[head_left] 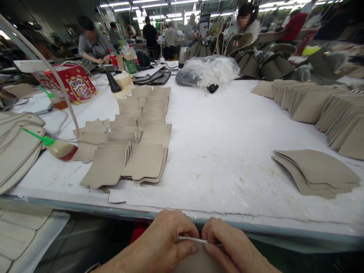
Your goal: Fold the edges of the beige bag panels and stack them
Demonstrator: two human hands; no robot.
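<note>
My left hand (162, 244) and my right hand (230, 248) are together at the bottom of the view, just below the front edge of the white table (222, 151). Both pinch the thin top edge of a beige cut piece (199, 261) held between them; most of the piece is hidden behind the hands. Fingers of both hands are closed on it. On the table ahead to the left lie overlapping rows of beige cut pieces (136, 132). A small stack of curved beige pieces (315, 172) lies to the right.
Glue bottles with green nozzles (57, 146) lie at left beside a curved hose. Fanned stacks of beige pieces (327, 108) fill the far right. A plastic bag (209, 70) and a red printed box (75, 83) sit further back. Other people work at distant tables.
</note>
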